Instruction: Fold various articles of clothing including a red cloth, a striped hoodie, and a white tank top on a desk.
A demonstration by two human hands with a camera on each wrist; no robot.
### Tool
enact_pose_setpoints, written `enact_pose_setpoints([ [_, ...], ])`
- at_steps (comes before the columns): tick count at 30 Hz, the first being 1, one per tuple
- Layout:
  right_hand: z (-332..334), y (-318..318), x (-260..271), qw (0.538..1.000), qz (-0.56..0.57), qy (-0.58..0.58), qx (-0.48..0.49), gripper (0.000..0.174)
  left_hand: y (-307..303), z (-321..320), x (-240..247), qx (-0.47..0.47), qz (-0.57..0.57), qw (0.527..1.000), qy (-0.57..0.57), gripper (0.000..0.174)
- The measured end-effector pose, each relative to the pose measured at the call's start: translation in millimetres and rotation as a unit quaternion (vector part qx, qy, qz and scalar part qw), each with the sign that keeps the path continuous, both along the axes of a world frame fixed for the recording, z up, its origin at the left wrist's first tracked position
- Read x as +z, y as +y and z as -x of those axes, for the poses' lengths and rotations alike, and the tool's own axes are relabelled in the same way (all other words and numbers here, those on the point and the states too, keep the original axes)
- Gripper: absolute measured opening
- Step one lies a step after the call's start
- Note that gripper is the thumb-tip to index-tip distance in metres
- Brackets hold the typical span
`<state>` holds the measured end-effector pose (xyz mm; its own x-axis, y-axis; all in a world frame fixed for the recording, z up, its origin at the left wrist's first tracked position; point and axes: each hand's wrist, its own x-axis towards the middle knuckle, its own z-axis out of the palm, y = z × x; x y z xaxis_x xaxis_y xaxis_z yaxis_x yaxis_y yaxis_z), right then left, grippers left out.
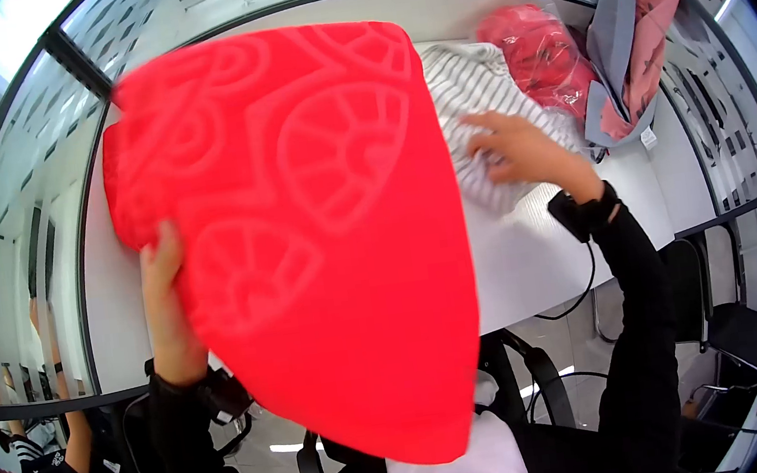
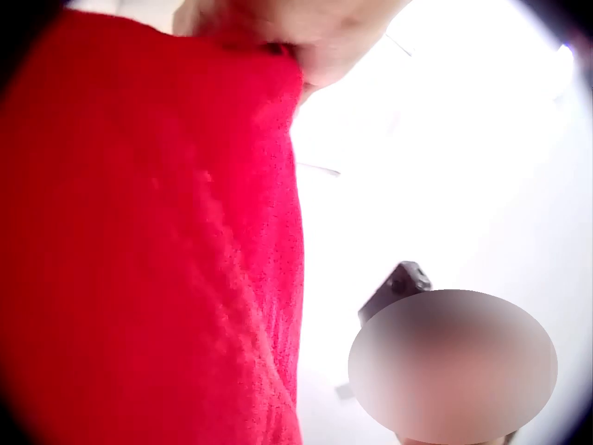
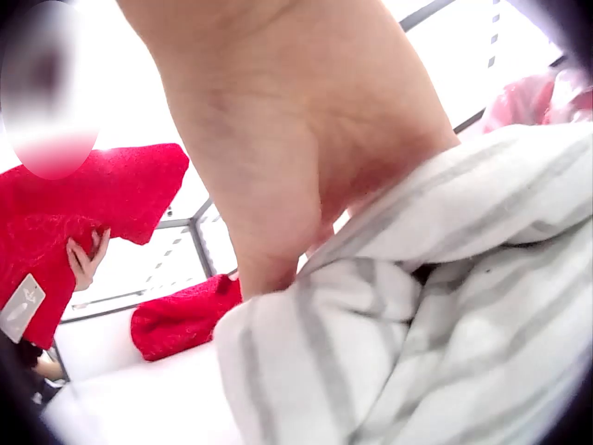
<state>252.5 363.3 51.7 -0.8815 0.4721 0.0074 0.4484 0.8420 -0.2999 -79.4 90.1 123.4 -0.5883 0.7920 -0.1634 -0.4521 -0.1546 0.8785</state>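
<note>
A large flat piece of red fabric with an embossed pattern fills the middle of the head view, held up before the person. My left hand grips its left edge, thumb on the near face; the right wrist view shows the fingers spread on the other face, near a white tag. My right hand is over a grey-and-white striped cloth, fingers apart and slightly bent. Up close, that striped cloth lies in soft folds right at the hand.
Behind the held fabric, another red bundle lies on the white table. Red items in clear plastic stand at the back right, beside a grey and pink cloth bag. Partition panels edge the table. A cable hangs from the right wrist.
</note>
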Motion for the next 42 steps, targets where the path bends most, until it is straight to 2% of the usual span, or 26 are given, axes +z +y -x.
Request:
enact_pose_setpoints([
  [2,-19.6,1.5,0.8,0.991,-0.116,0.03,-0.056,0.028,23.7,-3.7,-15.2,-0.119,0.036,0.992,-0.006,0.043],
  [3,-23.2,-5.9,1.4,0.975,-0.201,0.08,-0.055,0.026,33.3,2.0,-35.1,-0.174,0.096,0.98,-0.028,0.043],
  [4,-21.8,-16.4,5.8,0.977,-0.17,0.104,-0.077,0.025,40.1,9.5,-57.8,-0.227,0.151,0.961,-0.047,0.043],
  [6,-10.8,-39.7,13.5,0.974,-0.111,0.152,-0.122,0.023,47.5,19.2,-101.9,-0.252,0.171,0.953,-0.006,0.045],
  [7,-4.1,-46.2,12.9,0.969,-0.109,0.204,-0.084,0.017,49.7,21.1,-105.6,-0.265,0.179,0.947,0.019,0.046],
  [8,1.9,-56.9,15.3,0.969,0.024,0.197,-0.144,0.013,49.6,23.6,-105.5,-0.269,0.181,0.945,0.035,0.046],
  [10,11.0,-64.9,14.3,0.948,0.253,0.149,-0.126,0.015,45.8,19.1,-100.1,-0.279,0.189,0.94,0.06,0.047],
  [13,35.1,-61.9,-3.9,0.882,0.438,0.124,-0.122,0.025,40.6,18.4,-100.9,-0.28,0.188,0.938,0.075,0.05],
  [15,57.7,-66.1,-6.9,0.835,0.516,0.091,-0.17,0.032,37.5,18.8,-101.7,-0.288,0.188,0.935,0.082,0.049],
  [16,67.9,-68.3,-9.4,0.806,0.556,0.073,-0.191,0.036,34.2,20.1,-104.1,-0.294,0.186,0.935,0.065,0.049],
  [17,77.0,-61.1,-16.2,0.749,0.636,0.077,-0.171,0.043,35.8,21.8,-107.0,-0.299,0.177,0.936,0.052,0.049],
  [20,101.5,-62.5,-21.7,0.733,0.647,0.08,-0.197,0.043,34.0,21.5,-108.3,-0.306,0.15,0.94,0.007,0.049],
  [21,107.4,-67.7,-13.7,0.72,0.653,0.086,-0.218,0.045,32.3,18.4,-108.5,-0.29,0.133,0.948,0.017,0.054],
  [25,106.4,-81.9,-13.1,0.708,0.671,0.159,-0.154,0.049,22.4,13.2,-108.4,-0.221,0.139,0.959,0.108,0.082],
  [29,102.1,-76.3,-24.9,0.759,0.607,0.203,-0.118,0.052,13.9,0.1,-73.3,-0.197,0.058,0.966,0.155,0.107],
  [32,105.7,-73.7,13.7,0.773,0.554,0.297,-0.081,0.051,18.7,4.8,-46.1,-0.158,-0.015,0.952,0.263,0.112],
  [35,104.6,-80.2,58.7,0.786,0.487,0.375,-0.065,0.052,22.7,0.8,-21.0,-0.071,-0.106,0.899,0.419,0.115],
  [36,103.3,-81.6,64.8,0.801,0.434,0.41,-0.042,0.054,23.6,-4.8,-13.2,-0.028,-0.133,0.881,0.453,0.115],
  [38,97.6,-78.3,60.9,0.842,0.276,0.463,0.028,0.05,17.8,-1.1,-15.4,0.025,-0.116,0.857,0.501,0.106],
  [39,86.3,-74.6,64.8,0.904,0.244,0.344,0.07,0.045,13.0,0.5,-20.7,-0.013,-0.093,0.866,0.492,0.101],
  [40,83.0,-82.4,59.6,0.856,0.363,0.362,0.061,0.039,6.1,0.8,-29.6,-0.051,-0.07,0.873,0.48,0.095],
  [41,80.7,-91.9,56.2,0.793,0.474,0.381,0.044,0.035,0.3,-7.8,-38.3,-0.07,-0.076,0.861,0.498,0.086],
  [42,75.5,-93.1,49.6,0.896,0.262,0.331,0.14,0.034,-5.5,-16.4,-46.8,-0.089,-0.081,0.849,0.515,0.077],
])
